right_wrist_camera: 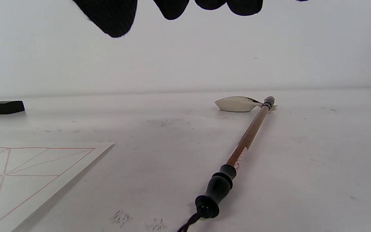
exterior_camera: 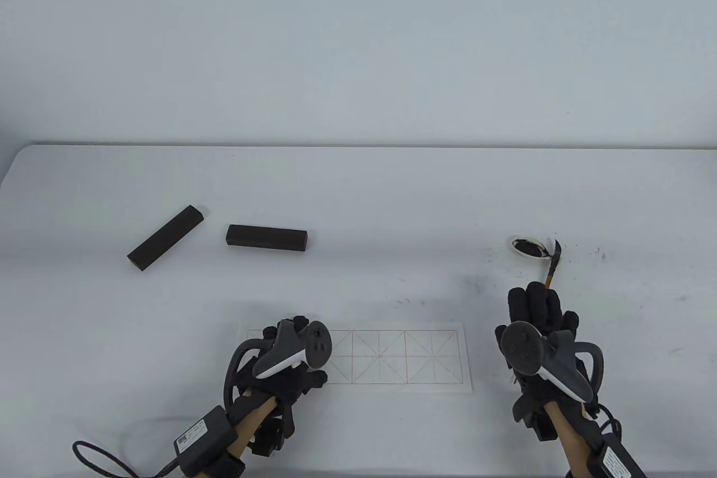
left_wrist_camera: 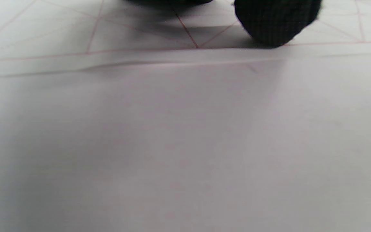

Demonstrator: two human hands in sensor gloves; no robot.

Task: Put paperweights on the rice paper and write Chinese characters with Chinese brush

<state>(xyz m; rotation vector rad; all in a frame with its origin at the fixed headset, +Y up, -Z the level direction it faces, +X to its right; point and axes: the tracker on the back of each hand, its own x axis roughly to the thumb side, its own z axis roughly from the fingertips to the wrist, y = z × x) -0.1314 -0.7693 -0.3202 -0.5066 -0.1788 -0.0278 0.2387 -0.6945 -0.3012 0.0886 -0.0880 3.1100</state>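
Observation:
The rice paper [exterior_camera: 403,357] with a red grid lies near the table's front edge. My left hand [exterior_camera: 294,369] rests on its left end, and a gloved fingertip [left_wrist_camera: 275,22] touches the sheet [left_wrist_camera: 140,29] in the left wrist view. Two dark paperweights [exterior_camera: 165,237] [exterior_camera: 267,237] lie on the bare table, far left of centre and off the paper. The brush [right_wrist_camera: 246,141] lies on the table with its inked tip [exterior_camera: 556,250] at the small white ink dish [exterior_camera: 526,246]. My right hand [exterior_camera: 538,315] hovers over the brush handle with its fingertips [right_wrist_camera: 114,16] hanging free, holding nothing.
Ink specks mark the table around the dish [right_wrist_camera: 237,103] and to the right of the paper [right_wrist_camera: 27,174]. One paperweight's end [right_wrist_camera: 0,107] shows at the left of the right wrist view. Cables trail from both wrists at the front edge.

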